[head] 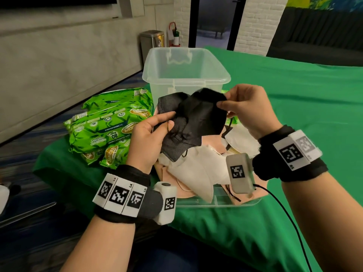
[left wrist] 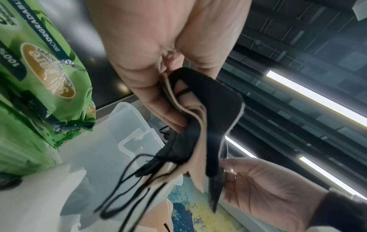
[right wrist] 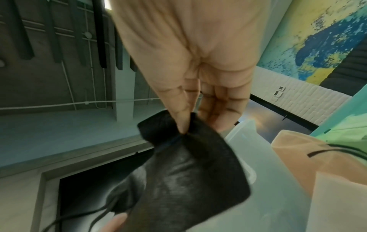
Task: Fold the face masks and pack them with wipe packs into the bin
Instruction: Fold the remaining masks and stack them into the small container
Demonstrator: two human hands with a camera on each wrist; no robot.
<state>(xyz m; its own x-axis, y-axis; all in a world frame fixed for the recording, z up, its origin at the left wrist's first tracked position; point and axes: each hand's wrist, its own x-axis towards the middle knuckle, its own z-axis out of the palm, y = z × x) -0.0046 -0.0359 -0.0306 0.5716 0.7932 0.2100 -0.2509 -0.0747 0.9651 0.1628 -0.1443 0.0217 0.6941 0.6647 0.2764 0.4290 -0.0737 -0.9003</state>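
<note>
A black face mask (head: 196, 118) hangs between both hands, in front of the clear plastic bin (head: 225, 77). My left hand (head: 169, 120) grips its lower left part with thumb and fingers. My right hand (head: 224, 104) pinches its upper right edge. In the left wrist view a peach layer lies against the black mask (left wrist: 218, 100), and black ear loops (left wrist: 123, 188) dangle below. The right wrist view shows thumb and forefinger pinching the mask (right wrist: 188, 172) at its rim. Green wipe packs (head: 106, 126) are stacked to the left.
Under my hands, a heap of white masks (head: 196, 169) and peach masks lies on a clear lid (head: 216, 203). A green cloth (head: 294, 114) covers the table, whose left edge drops to the floor beside the wipe packs. The bin looks empty.
</note>
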